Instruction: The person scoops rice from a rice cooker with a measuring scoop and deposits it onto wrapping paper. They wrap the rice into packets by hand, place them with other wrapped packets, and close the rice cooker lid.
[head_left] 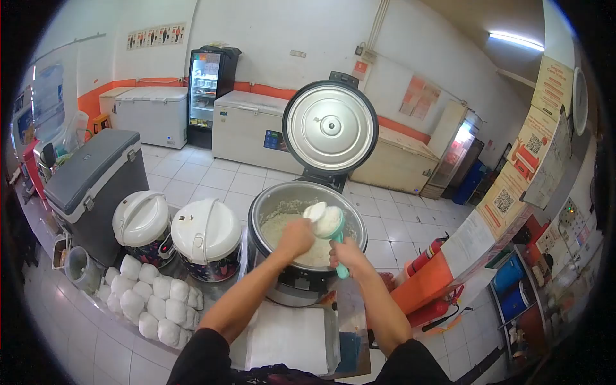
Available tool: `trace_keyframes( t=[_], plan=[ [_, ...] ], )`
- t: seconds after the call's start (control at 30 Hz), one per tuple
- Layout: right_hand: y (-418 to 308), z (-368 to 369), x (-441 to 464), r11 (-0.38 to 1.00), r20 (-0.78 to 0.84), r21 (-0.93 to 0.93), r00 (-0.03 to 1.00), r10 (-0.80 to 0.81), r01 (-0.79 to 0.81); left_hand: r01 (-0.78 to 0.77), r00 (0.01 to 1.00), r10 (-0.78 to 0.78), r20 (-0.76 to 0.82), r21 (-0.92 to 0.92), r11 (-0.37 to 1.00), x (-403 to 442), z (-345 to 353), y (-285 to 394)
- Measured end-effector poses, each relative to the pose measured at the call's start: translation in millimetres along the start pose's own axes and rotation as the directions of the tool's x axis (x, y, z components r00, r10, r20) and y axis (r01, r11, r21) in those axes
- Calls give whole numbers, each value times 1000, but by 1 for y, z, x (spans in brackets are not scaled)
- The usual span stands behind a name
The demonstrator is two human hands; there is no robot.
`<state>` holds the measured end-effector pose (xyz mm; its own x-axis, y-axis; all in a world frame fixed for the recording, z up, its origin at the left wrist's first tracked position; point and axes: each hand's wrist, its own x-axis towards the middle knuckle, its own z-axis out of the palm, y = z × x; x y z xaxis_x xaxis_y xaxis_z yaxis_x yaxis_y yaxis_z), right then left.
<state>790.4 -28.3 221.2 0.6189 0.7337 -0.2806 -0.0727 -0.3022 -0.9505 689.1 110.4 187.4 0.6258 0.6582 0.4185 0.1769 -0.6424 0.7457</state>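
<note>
A large rice cooker (249, 224) stands before me with its lid (330, 127) raised and white rice (280, 226) inside. My left hand (296, 237) is closed around a white rice paddle (313, 212), whose blade touches or hovers by the scoop's rim; I cannot tell which. Over the right part of the pot, my right hand (350, 255) grips the handle of a teal scoop (339, 236). Rice fills the scoop's bowl. White paper sheets (287, 340) lie in a tray just below the cooker.
Several white wrapped bundles (154, 298) sit at left, by two lidded rice warmers (206, 231) and a grey cool box (96, 179). Chest freezers (250, 131) line the far wall. At right stand an orange-based pillar (410, 289) and fire extinguishers (428, 312).
</note>
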Motion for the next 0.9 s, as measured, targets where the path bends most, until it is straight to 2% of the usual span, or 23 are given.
trace_keyframes(
  t=[0.03,0.1,0.13,0.2,0.3,0.37,0.4,0.43,0.47,0.5,0.57,0.6,0.63,0.67,0.7,0.73,0.77,0.8,0.83,0.87,0.9],
  plan=[
    [-2,-5,-3,1000,-3,-1,1000,5,-5,3,1000,-2,5,-4,1000,-3,-7,-4],
    [-20,-17,-1,976,55,218,998,-4,-8,49,981,-52,187,21,999,-2,-29,-1],
    [-27,-22,4,981,51,193,998,-31,21,43,980,-47,195,26,999,0,-33,8],
    [-30,-26,22,975,53,224,998,-21,8,0,993,-6,-118,-49,999,-5,-34,26],
    [-33,-18,26,969,30,246,999,-19,11,-98,993,93,-67,-79,992,-11,-24,50],
    [-32,-11,28,926,84,375,996,12,-43,-107,989,105,-104,-11,994,-3,-13,39],
    [-30,-10,28,930,103,364,994,21,-57,48,998,-45,-43,87,995,12,-9,19],
    [-25,-14,26,888,161,445,986,50,-118,193,980,-199,12,188,963,22,-10,6],
    [-26,-18,22,838,211,519,975,68,-171,216,948,-263,182,242,946,29,-25,2],
    [-27,-21,16,841,212,514,975,67,-170,218,948,-263,177,238,947,33,-31,-3],
    [-29,-20,-18,885,207,448,978,38,-129,135,959,-184,217,222,966,37,-34,-11],
    [-26,-19,-34,877,204,459,978,50,-140,-29,993,78,-91,448,893,24,-31,-13],
    [-22,-19,-50,891,189,443,982,16,-100,-99,865,398,-305,674,732,8,-29,-12],
    [-15,-20,-61,905,176,421,984,-14,-62,-106,875,390,-288,672,733,-4,-41,1],
    [-1,-24,-71,901,173,426,985,8,-82,-200,844,422,-332,535,821,-18,-61,20],
    [21,-29,-85,882,243,471,964,-111,-18,-288,816,434,-381,382,878,-32,-75,29],
    [49,-31,-100,852,305,522,927,-218,29,-271,841,407,-358,373,887,-52,-83,21],
    [83,-29,-114,759,318,651,919,-235,-32,-196,951,196,-239,24,980,-86,-90,5],
    [121,-28,-131,643,328,758,914,-237,-106,-11,999,-6,-53,-311,950,-126,-92,-10],
    [159,-27,-145,557,396,793,904,-160,-248,70,997,-77,-11,-305,950,-167,-90,-26],
    [214,-24,-148,528,409,796,906,-108,-296,382,921,-335,200,-281,881,-201,-85,-46]
  ],
)
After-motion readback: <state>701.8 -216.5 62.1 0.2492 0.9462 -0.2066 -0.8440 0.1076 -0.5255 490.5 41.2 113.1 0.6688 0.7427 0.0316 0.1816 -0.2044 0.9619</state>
